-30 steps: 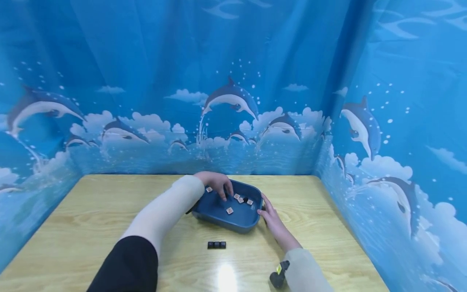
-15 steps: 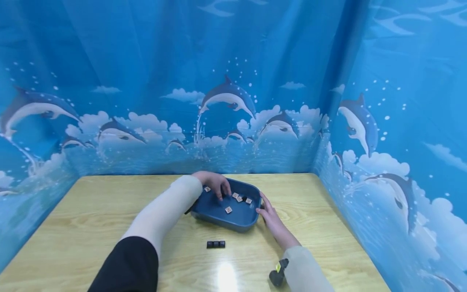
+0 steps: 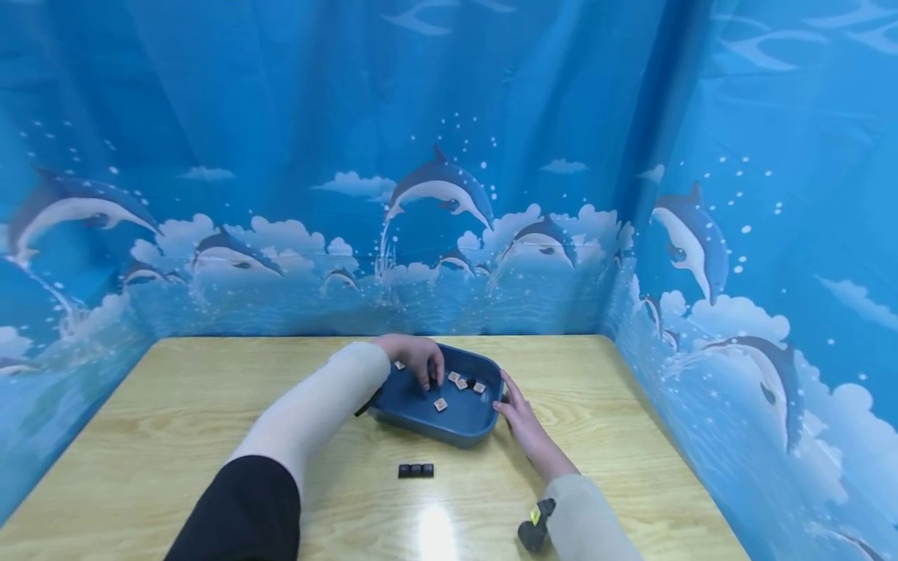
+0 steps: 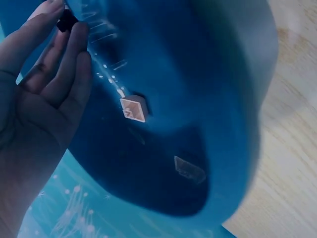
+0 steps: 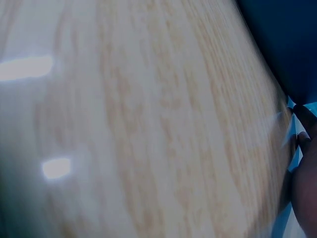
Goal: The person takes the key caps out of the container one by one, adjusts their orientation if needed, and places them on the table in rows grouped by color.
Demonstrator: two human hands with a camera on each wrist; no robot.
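My left hand [image 3: 419, 358] reaches down into a dark blue plastic bin [image 3: 429, 428]. In the left wrist view its thumb and fingers pinch a small black keycap [image 4: 67, 21]. A pale keycap [image 4: 133, 109] with a light rim lies on the bin floor below those fingers. Several other pale keycaps [image 3: 479, 388] and a black keycap [image 3: 471, 383] lie scattered inside. My right hand [image 3: 522, 413] holds the bin's right end, thumb at the rim and fingers along the outer wall. Only part of it shows at the edge of the right wrist view.
On the wooden table [image 3: 245, 382], in front of the bin, three black keycaps [image 3: 416, 471] stand in a row. A black strapped device [image 3: 535, 531] sits at my right sleeve. A blue dolphin-print curtain [image 3: 337, 234] borders the table at the back and sides.
My left thumb and fingers have moved slightly and drawn closer together inside the bin. The right hand, the bin and the row of keycaps stay in place.
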